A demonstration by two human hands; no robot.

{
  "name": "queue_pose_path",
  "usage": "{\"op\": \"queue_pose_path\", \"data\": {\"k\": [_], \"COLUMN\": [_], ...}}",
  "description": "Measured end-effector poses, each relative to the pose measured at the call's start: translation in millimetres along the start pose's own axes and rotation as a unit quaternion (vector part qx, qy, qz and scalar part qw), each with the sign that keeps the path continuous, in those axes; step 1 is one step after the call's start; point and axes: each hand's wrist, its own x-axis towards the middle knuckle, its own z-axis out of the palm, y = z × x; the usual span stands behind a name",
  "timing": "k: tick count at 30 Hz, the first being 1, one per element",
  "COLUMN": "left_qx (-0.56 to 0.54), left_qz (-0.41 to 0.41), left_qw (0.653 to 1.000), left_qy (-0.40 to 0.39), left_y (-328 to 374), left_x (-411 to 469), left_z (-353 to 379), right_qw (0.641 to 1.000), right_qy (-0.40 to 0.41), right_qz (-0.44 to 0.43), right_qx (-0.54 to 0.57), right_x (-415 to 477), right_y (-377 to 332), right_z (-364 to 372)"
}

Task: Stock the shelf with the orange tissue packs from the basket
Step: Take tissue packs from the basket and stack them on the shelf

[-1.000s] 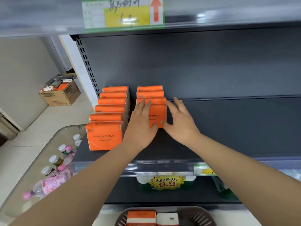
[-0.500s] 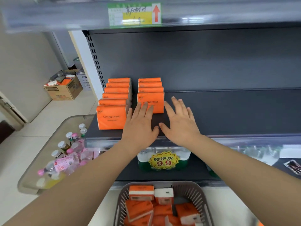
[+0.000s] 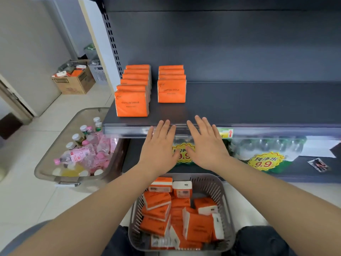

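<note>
Head view: left hand (image 3: 158,148) and right hand (image 3: 206,146) side by side, palms down, fingers straight and slightly spread, holding nothing, before the front lip of the shelf (image 3: 239,108) and above the basket (image 3: 222,189); contact with the lip could not be told. Step judged in hand: fetching the next pack; best taken by its narrow sides, stood upright with the printed face forward, flush ahead of the shorter row. Shelf stock: left row (image 3: 132,103) of six upright packs, right row (image 3: 171,91) of four, just beside each other. Basket, grey and slatted: loose orange tissue packs (image 3: 184,218), jumbled, many left. Clear tub (image 3: 55,157) on the floor at left: assorted bottles (image 3: 83,150). Cardboard box (image 3: 73,84) further back: mixed cartons.
</note>
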Motion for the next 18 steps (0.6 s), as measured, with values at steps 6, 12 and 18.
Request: {"op": "queue_pose_path", "data": {"k": [6,12,18], "left_qx": [-0.036,-0.040,-0.057], "left_qz": [0.000,-0.009,-0.025], "left_qw": [0.999,0.997,0.989], "left_qy": [-0.024,-0.063,-0.135], "left_y": [5.1,6.8,7.6], "left_x": [-31.5,-62.0,-85.3], "left_z": [27.6,60.8,95.7], "right_qw": [0.999,0.996,0.985], "right_qy": [-0.043,-0.086,-0.161], "right_qz": [0.002,0.000,0.005], "right_qx": [0.023,0.026,0.058], "right_x": [-31.3,-57.5,-79.5], "right_y": [-3.1,2.3,10.3], "right_z": [25.0,60.0,97.2]}}
